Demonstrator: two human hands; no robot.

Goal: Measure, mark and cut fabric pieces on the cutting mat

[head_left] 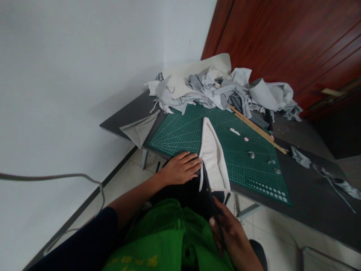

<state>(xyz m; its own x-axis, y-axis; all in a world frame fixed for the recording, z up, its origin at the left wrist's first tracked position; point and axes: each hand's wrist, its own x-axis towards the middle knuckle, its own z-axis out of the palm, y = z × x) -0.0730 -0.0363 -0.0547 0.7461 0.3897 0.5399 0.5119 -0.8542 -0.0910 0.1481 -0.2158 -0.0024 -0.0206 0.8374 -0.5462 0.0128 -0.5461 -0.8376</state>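
Observation:
A pale, leaf-shaped piece of cloth (213, 158) lies over the front edge of the green cutting mat (180, 131), its pointed end away from me. Along its left side a narrow strip hangs partly apart from the rest. My left hand (183, 168) rests flat at the mat's edge, fingers stretched out, their tips against the cloth's left side. Below it, my right hand (227, 229) is closed round the handles of black scissors (210, 194). Their blades point up between the strip and the cloth; the tips are hard to make out.
Grey and white cloth scraps (208, 88) are heaped at the back of the dark table (316, 177). A wooden strip (254, 128) lies along the mat's right side near small scraps. A folded grey piece (141, 128) overhangs the left edge. A cable (70, 175) runs at left.

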